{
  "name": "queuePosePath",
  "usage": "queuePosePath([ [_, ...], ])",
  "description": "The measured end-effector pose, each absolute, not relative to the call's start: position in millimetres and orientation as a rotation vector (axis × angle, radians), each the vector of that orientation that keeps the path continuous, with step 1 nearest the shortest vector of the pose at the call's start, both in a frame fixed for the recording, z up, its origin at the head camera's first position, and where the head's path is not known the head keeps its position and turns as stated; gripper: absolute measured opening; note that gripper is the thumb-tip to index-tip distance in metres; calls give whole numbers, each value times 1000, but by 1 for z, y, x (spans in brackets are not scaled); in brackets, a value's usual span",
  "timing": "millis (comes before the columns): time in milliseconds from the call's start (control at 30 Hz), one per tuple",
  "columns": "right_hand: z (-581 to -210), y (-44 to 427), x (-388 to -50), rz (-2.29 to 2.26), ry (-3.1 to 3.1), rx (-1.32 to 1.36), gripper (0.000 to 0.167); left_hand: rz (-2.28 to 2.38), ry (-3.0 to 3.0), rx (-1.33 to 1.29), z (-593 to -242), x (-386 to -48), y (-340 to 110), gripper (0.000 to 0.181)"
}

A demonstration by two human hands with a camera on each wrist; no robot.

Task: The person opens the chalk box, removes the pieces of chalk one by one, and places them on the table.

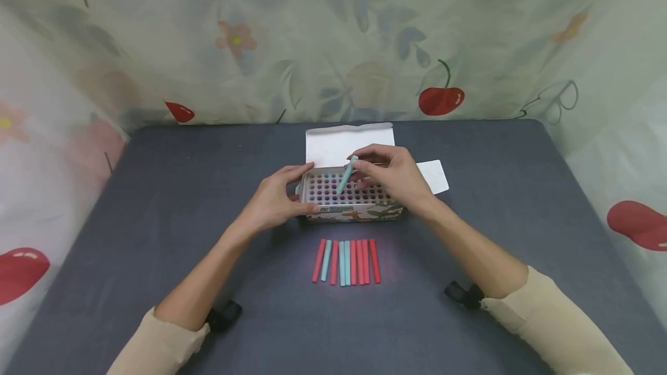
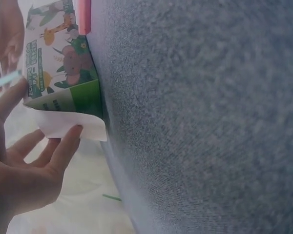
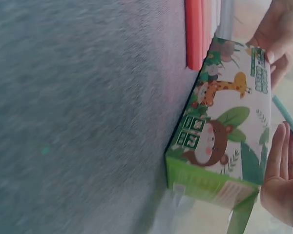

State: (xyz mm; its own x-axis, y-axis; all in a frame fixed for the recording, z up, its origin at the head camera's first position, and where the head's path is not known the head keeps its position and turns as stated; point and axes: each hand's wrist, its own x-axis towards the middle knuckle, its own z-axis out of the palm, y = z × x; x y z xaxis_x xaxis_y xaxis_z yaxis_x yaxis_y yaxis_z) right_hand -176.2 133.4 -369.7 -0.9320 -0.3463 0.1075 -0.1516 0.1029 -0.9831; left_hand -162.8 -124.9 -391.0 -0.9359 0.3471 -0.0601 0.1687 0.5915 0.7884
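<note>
A teal chalk stick (image 1: 346, 177) is pinched between the thumb and fingers of my right hand (image 1: 393, 173). It slants down, its lower end over the holed insert (image 1: 323, 188) of an open printed box (image 1: 359, 213). My left hand (image 1: 276, 197) holds the box's left end, thumb at the front edge and index finger by the back corner. In the left wrist view, its other fingers lie against a white side flap (image 2: 68, 126). Whether the chalk's tip is inside a hole, I cannot tell. The right wrist view shows animal pictures on the box front (image 3: 219, 117).
In front of the box, several red and teal chalk sticks (image 1: 361, 262) lie in a row on the dark grey tabletop (image 1: 417, 328). The box's white lid (image 1: 328, 146) stands folded back, and another flap (image 1: 433, 176) sticks out right. Patterned cloth (image 1: 312, 33) hangs behind the table.
</note>
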Motion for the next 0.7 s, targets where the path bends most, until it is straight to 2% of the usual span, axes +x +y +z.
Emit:
queuePosePath([
  [367, -368, 159, -162, -1953, 2191, -380, 36, 1241, 2651, 463, -393, -162, -128, 86],
  [700, -372, 176, -153, -1894, 2227, -338, 35, 1218, 2653, 479, -393, -163, -128, 84],
])
